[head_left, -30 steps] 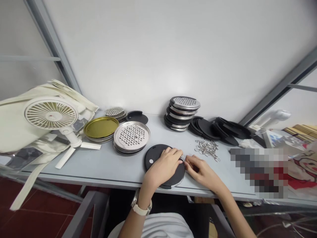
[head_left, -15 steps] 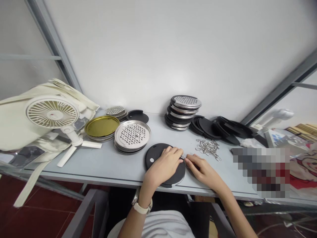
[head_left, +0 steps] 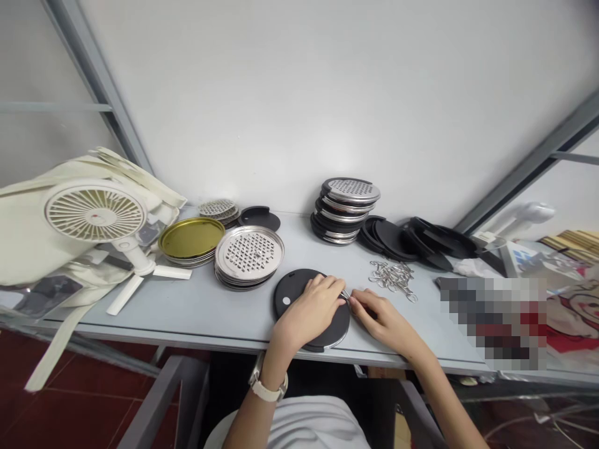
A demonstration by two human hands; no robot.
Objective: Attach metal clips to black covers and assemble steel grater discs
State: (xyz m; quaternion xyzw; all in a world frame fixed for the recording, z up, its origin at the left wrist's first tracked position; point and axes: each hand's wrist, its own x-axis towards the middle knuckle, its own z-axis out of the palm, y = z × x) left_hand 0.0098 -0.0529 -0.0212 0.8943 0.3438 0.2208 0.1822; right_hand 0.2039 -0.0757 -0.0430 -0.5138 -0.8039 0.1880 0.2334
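A black round disc [head_left: 296, 288] with a white dot and a small slot lies near the table's front edge, a silver rim showing at its lower right. My left hand [head_left: 314, 312] rests over it, fingers curled and holding it down. At the disc's right edge, my right hand [head_left: 377, 317] pinches a small metal wire clip [head_left: 345, 295]; the left fingertips are close to the same clip. Behind the right hand is a loose pile of similar wire clips [head_left: 393, 277]. To the left of the disc stands a stack of round metal grater plates [head_left: 253, 254].
A stack of graters in black holders [head_left: 352, 209] stands by the wall, with loose black discs [head_left: 397, 241] to its right. Gold-coloured round plates [head_left: 191, 238], a white fan [head_left: 96, 213] and a cream bag [head_left: 23, 215] occupy the left. Boxes and a blurred patch are at right.
Both hands stay at the disc and clip with barely any visible movement. The whole view has shifted very slightly.
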